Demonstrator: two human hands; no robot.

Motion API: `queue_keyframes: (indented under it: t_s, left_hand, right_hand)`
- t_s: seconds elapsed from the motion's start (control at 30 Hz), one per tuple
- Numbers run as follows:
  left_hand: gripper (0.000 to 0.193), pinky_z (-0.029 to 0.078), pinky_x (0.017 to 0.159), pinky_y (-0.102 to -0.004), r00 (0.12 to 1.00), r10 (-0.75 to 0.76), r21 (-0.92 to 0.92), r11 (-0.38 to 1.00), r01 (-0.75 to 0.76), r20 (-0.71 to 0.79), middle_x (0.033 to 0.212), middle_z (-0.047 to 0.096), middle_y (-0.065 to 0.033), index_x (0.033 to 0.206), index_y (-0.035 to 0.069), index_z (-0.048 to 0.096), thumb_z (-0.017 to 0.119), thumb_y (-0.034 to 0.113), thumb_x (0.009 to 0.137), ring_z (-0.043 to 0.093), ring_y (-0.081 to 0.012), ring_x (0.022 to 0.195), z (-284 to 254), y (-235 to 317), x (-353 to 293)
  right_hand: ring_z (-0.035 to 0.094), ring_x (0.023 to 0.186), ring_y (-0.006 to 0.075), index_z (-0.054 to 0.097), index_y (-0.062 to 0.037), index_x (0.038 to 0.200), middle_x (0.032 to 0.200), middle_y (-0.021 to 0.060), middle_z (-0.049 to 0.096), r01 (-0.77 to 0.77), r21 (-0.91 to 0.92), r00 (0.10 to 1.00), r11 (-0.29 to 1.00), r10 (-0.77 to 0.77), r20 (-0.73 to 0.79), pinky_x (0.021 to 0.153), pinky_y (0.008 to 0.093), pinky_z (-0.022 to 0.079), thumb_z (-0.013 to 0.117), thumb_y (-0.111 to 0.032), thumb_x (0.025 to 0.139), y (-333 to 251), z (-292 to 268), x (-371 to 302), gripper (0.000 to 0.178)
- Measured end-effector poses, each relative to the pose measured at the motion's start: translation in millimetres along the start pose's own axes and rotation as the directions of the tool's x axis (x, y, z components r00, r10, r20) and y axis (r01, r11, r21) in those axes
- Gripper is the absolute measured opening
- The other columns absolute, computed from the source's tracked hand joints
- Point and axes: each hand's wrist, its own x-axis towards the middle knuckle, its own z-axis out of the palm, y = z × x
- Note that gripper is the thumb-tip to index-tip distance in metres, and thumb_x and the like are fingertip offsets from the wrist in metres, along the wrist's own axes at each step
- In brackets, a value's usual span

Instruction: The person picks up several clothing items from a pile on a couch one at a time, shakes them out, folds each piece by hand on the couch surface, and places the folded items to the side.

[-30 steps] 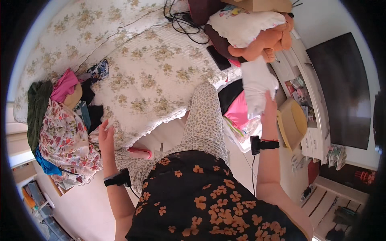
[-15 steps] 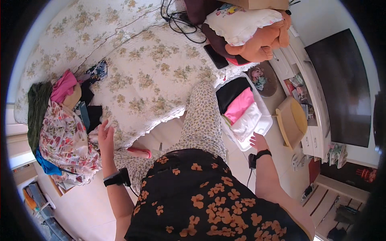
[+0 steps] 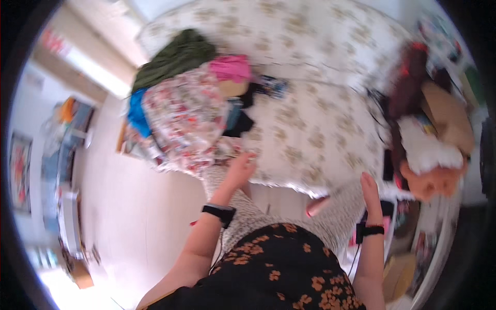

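My left hand (image 3: 242, 170) is in front of the clothes pile, near the sofa's front edge, fingers apart and nothing in it. The pile holds a floral cloth (image 3: 186, 116), a dark green garment (image 3: 178, 59), a pink one (image 3: 231, 68), a blue one (image 3: 138, 114) and black pieces (image 3: 240, 125). My right hand (image 3: 370, 190) is raised over my right knee, fingers stretched out and nothing in it. Beside my right forearm a white basket with a pink cloth (image 3: 383, 224) is mostly hidden. Motion blurs the picture.
A floral-covered sofa (image 3: 310, 129) spans the far side. On its right lie a brown plush toy (image 3: 434, 178), a white frilled cushion (image 3: 429, 147) and dark cables (image 3: 380, 111). A yellow stool (image 3: 400, 274) stands at lower right. Pale floor (image 3: 124, 217) lies to the left.
My view has swung left, so the clothes pile sits nearer the middle and the basket at the right edge. My left hand is closer to the pile; my right hand has left the basket's side.
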Motion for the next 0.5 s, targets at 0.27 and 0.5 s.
queue_keyframes:
  t_s: [0.27, 0.5]
  left_hand:
    - [0.032, 0.042, 0.093, -0.0375, 0.994, -0.050, -0.014, 0.999, 0.048, -0.100, 0.110, 0.059, -0.0164, 0.112, 0.004, 0.057, 0.057, 0.017, 0.083, 0.054, -0.0321, 0.107, -51.9, -7.2, -14.3]
    - [0.029, 0.046, 0.084, -0.0398, 0.953, 0.098, 0.196, 0.980, -0.042, -0.288, 0.108, 0.058, -0.0179, 0.109, 0.003, 0.058, 0.054, 0.013, 0.083, 0.057, -0.0340, 0.100, -120.7, -20.1, 61.8]
  right_hand:
    - [0.050, 0.115, 0.0368, 0.050, 0.0067, 0.121, 0.119, 0.0272, 0.054, 0.095, -0.265, 0.888, 0.960, 0.038, 0.458, 0.097, 0.0389, 0.039, 0.060, -0.033, 0.083, -26.0, 181.4, 74.1, 0.056]
    - [0.048, 0.105, 0.0443, 0.055, 0.0034, 0.107, 0.110, 0.0286, 0.053, 0.554, -0.512, 0.783, 0.656, -0.201, 0.589, 0.096, 0.0443, 0.037, 0.063, -0.036, 0.078, 26.3, 191.6, 84.7, 0.050]
